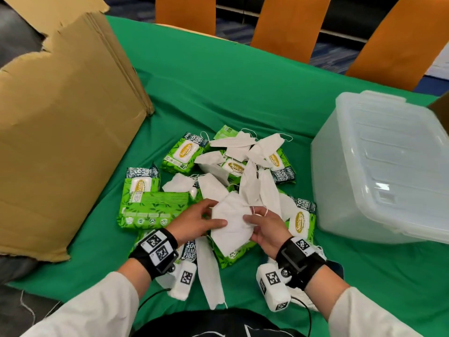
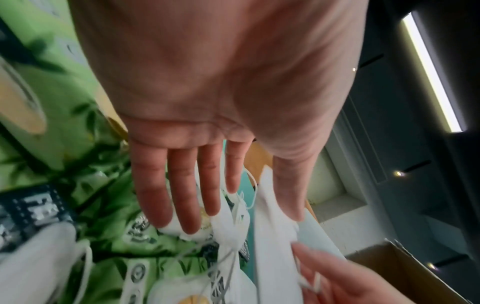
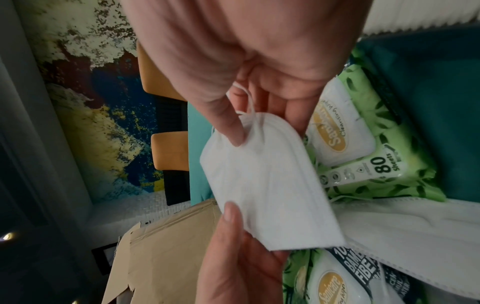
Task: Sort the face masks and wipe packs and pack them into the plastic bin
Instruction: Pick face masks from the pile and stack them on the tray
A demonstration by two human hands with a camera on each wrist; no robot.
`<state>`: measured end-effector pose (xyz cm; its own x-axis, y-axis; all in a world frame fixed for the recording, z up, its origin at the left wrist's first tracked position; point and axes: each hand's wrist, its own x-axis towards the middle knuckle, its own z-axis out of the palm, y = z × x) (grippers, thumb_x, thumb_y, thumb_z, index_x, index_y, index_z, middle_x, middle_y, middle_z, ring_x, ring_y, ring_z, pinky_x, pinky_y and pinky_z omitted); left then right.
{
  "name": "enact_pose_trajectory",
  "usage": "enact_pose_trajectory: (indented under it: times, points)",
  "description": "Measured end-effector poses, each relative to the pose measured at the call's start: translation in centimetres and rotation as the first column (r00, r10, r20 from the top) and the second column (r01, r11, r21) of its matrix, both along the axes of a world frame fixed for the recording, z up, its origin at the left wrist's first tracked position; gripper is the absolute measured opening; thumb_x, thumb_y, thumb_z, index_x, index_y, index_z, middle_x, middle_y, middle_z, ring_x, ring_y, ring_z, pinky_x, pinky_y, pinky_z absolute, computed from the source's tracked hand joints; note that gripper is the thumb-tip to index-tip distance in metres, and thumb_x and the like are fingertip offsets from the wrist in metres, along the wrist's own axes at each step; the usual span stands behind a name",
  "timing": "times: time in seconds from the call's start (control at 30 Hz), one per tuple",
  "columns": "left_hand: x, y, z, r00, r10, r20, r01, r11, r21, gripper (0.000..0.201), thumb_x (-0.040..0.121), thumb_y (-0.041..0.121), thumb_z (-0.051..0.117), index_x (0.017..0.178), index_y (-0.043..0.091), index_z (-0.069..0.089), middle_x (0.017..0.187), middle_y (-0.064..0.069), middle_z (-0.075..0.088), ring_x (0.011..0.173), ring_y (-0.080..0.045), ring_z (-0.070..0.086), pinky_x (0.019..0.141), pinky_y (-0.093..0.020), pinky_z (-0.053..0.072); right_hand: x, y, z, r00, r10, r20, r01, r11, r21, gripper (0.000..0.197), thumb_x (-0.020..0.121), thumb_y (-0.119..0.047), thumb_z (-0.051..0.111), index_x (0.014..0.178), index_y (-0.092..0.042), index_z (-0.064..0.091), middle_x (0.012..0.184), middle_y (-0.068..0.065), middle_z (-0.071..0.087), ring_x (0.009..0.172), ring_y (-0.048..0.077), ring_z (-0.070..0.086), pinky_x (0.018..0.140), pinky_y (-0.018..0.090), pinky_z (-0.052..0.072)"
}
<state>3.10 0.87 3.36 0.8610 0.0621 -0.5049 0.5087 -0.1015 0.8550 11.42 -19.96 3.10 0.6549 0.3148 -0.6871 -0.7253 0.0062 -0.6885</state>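
A white face mask is pinched between the left hand and the right hand, above the pile of wipe packs on the green counter. The plastic bin is seen lidded at the right.

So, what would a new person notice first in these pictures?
Most striking is the jumble of green wipe packs and white masks in the middle of the green tablecloth. Both hands hold one white face mask above it. A clear plastic bin with its lid on stands at the right.
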Motion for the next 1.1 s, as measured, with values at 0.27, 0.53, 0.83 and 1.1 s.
enact_pose_trajectory:
  times: [0.27, 0.53, 0.83, 1.1]
  points:
    - [4.9, -0.7, -1.4, 0.99, 0.14, 0.01, -0.14, 0.985, 0.097, 0.025, 0.091, 0.012, 0.071, 0.115, 0.014, 0.076, 0.107, -0.002, 0.078, 0.103, -0.021, 0.073, 0.1, -0.048, 0.055, 4.4, 2.8, -1.1, 0.799, 0.486, 0.355, -0.369, 0.862, -0.349, 0.04, 0.093, -0.019, 0.071, 0.131, -0.019, 0.059, 0.138, 0.011, 0.062, 0.124, 0.025, 0.06, 0.102, 0.033, 0.049]
    - [8.2, 2.0, 0.0, 0.999, 0.053, 0.004, -0.05, 0.899, 0.435, 0.027, 0.093, 0.017, 0.068, 0.117, 0.004, 0.068, 0.118, -0.01, 0.066, 0.11, -0.027, 0.062, 0.093, -0.034, 0.048, 10.8, -3.2, -4.7, 0.743, 0.641, 0.192, -0.292, 0.568, -0.769, 0.075, 0.082, -0.062, 0.071, 0.147, -0.04, 0.042, 0.157, 0.013, 0.036, 0.143, 0.031, 0.038, 0.116, 0.041, 0.034]
    - [8.1, 3.1, -1.4, 0.959, 0.265, 0.102, -0.283, 0.924, 0.257, 0.039, 0.079, 0.041, 0.067, 0.113, 0.022, 0.073, 0.109, 0.003, 0.076, 0.102, -0.02, 0.07, 0.096, -0.041, 0.054, 12.8, -1.9, -5.8, 0.891, 0.45, 0.063, -0.326, 0.73, -0.601, 0.074, 0.081, -0.041, 0.082, 0.141, -0.015, 0.047, 0.117, 0.011, 0.068, 0.083, 0.027, 0.068, 0.064, 0.033, 0.052]
    - [6.5, 2.9, -3.7, 0.85, 0.525, 0.053, -0.515, 0.847, -0.129, 0.024, 0.094, 0.005, 0.067, 0.114, 0.017, 0.073, 0.115, -0.005, 0.076, 0.107, -0.023, 0.072, 0.104, -0.048, 0.052, 8.9, 2.1, -4.2, 0.78, 0.492, 0.387, -0.379, 0.863, -0.334, 0.048, 0.083, -0.013, 0.081, 0.127, -0.01, 0.063, 0.116, 0.011, 0.074, 0.105, 0.03, 0.071, 0.093, 0.053, 0.057]
